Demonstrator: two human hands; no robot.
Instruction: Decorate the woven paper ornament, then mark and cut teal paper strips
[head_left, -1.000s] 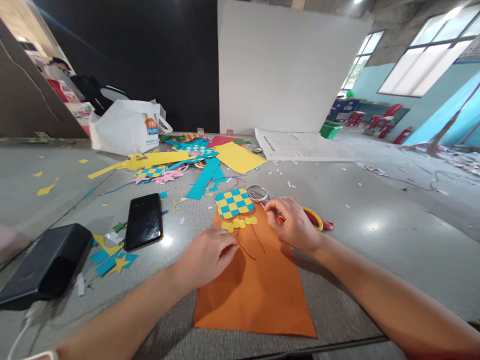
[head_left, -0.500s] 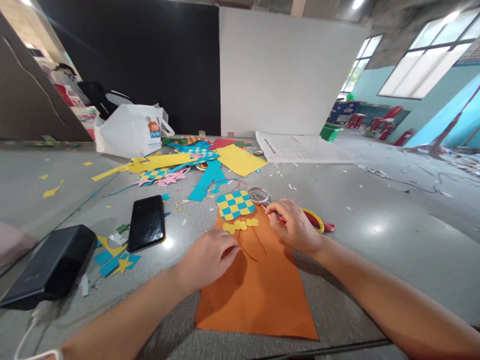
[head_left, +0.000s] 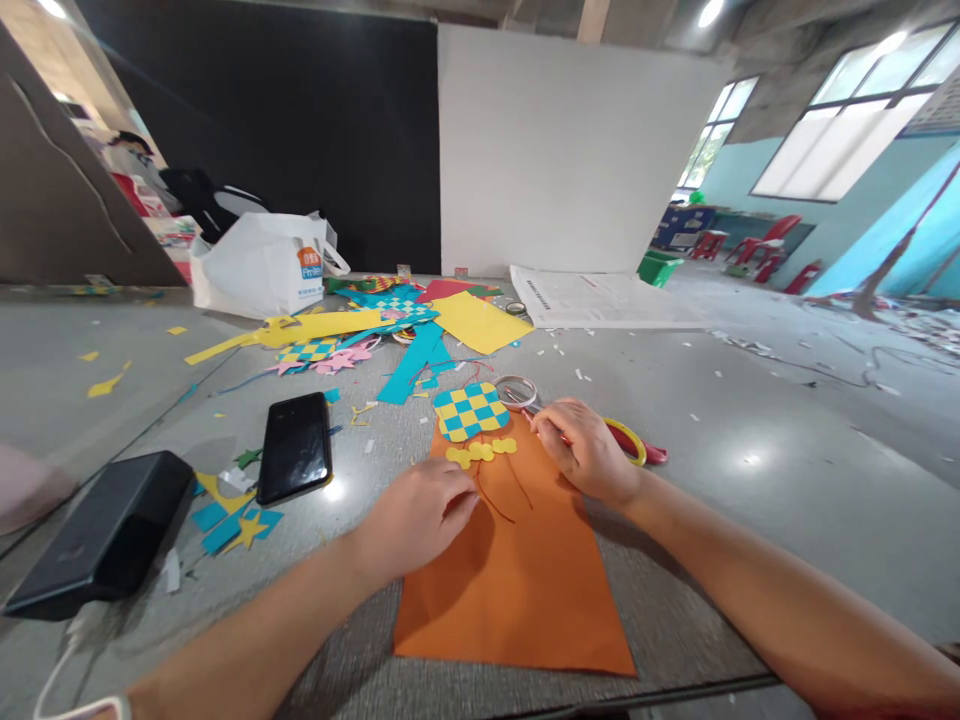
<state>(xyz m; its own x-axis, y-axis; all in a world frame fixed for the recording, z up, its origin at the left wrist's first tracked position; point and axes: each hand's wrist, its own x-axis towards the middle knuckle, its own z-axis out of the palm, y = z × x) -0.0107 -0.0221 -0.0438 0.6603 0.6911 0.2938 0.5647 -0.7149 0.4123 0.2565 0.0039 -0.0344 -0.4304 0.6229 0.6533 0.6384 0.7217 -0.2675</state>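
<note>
The yellow cutouts [head_left: 480, 453] could be shifted if the thread [head_left: 492, 507] is snagged by the left hand [head_left: 420, 512] or right hand [head_left: 589, 450], whose grips cannot be told.

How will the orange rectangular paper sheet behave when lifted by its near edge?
The orange paper sheet probably bends easily, as it looks thin. The blue-and-yellow checkered paper piece on its far end might slide, since no fastening shows.

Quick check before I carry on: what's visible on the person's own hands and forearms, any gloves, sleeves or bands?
The left hand and right hand look bare, without gloves. No sleeve clearly shows. A curved white band appears at the left wrist, mostly cut off.
</note>
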